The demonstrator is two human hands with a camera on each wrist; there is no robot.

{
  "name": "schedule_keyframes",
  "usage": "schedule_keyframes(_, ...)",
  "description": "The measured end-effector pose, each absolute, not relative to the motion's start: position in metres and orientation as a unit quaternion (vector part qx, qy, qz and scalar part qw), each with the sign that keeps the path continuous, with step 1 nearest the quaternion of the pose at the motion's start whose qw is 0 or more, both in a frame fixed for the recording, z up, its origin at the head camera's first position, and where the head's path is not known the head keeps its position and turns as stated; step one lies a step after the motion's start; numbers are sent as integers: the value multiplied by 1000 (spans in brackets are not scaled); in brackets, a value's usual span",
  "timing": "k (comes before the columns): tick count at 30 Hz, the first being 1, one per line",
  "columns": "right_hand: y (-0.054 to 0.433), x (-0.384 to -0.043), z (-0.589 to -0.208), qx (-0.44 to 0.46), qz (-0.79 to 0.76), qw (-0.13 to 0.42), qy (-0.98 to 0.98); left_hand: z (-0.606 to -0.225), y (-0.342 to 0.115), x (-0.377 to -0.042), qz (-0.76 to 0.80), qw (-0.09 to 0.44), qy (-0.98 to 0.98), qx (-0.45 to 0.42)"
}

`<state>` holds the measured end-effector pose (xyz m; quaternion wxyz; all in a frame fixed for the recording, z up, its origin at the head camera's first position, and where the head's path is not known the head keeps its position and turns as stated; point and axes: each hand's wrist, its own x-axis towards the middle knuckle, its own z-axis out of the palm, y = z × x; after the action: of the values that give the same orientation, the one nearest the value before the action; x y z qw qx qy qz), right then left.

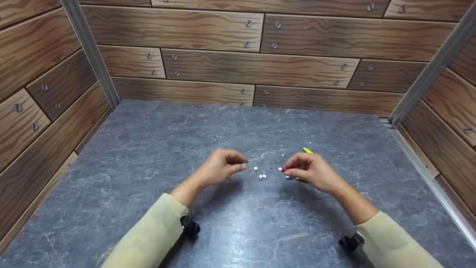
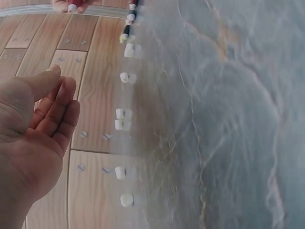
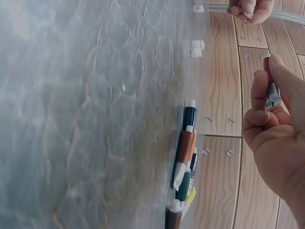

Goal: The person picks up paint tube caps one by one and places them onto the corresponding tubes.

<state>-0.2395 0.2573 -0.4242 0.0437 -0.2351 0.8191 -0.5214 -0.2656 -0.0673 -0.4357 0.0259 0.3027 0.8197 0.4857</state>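
Note:
My left hand (image 1: 221,166) pinches a small whitish piece (image 3: 248,15) between thumb and fingertips, close over the table. In my right hand (image 1: 314,172) a short red pen-like stick (image 1: 284,169) is gripped between thumb and fingers, its white end toward the left hand. The right wrist view shows a silvery part (image 3: 272,95) at the stick's other end. Between the hands lie small white cylindrical pieces (image 1: 262,176), with another white piece (image 1: 255,168) a little farther back.
Several similar sticks lie below the right hand, among them a brown one (image 3: 186,148), a dark green one (image 3: 182,191) and a yellow one (image 1: 308,150). The grey marbled table (image 1: 167,134) ends at wood-patterned walls (image 1: 208,63) with metal corner posts (image 1: 91,52).

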Motion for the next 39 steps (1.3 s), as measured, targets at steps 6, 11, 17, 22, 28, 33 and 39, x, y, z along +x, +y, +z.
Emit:
schedule_keyframes(6, 254, -238, -430, -241, -534, 41, 809, -433, -67, -259, 521, 45, 800, 295)
schedule_keyframes(11, 252, -238, -431, -244, -540, 40, 805, -430, -67, -254, 547, 34, 784, 293)
schedule_keyframes(17, 249, -235, -429, -236, -543, 46, 805, -432, -68, -251, 573, 21, 772, 276)
schedule_keyframes(22, 248, -233, -428, -233, -558, 43, 795, -434, -65, -249, 595, 15, 757, 270)
schedule_keyframes(28, 245, -232, -425, -233, -573, 36, 785, -433, -60, -246, 610, 17, 739, 286)
schedule_keyframes(33, 240, -232, -426, -242, -579, 17, 778, -434, -57, -242, 620, 24, 730, 287)
schedule_keyframes(39, 237, -229, -435, -250, -599, 10, 760, -442, -53, -238, 636, 36, 715, 288)
